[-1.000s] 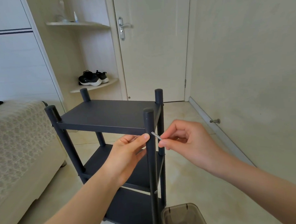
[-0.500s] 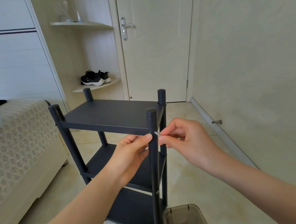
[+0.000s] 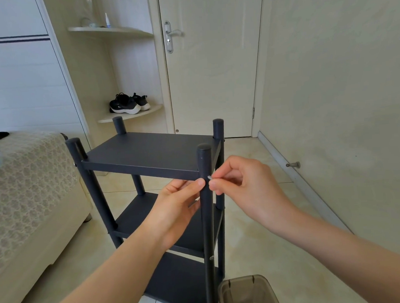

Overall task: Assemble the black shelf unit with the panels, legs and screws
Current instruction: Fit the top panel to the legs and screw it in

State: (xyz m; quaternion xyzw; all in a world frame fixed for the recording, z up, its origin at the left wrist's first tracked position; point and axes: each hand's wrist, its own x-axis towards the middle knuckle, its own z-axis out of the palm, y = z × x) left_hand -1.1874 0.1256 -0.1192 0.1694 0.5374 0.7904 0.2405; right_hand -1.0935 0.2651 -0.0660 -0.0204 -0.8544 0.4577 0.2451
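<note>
Now: your right hand (image 3: 245, 186) pinches a small silver screw (image 3: 209, 177) between thumb and forefinger, the screw's tip at the 3 o'clock side of the nearest leg (image 3: 208, 221), just below the top panel (image 3: 147, 152) of the black shelf unit (image 3: 178, 279), which stands upright on the floor (image 3: 258, 241) at mid-view. Your left hand (image 3: 174, 209) grips that same leg from its 9 o'clock side, thumb tip pressed on it level with the screw, fingers curled under the panel's edge. Also noted: a translucent tub (image 3: 247, 291) at the unit's 5 o'clock, a bed (image 3: 27, 185) at 9 o'clock, shoes (image 3: 128, 104) on a corner shelf (image 3: 131, 114) at 11 o'clock.
</note>
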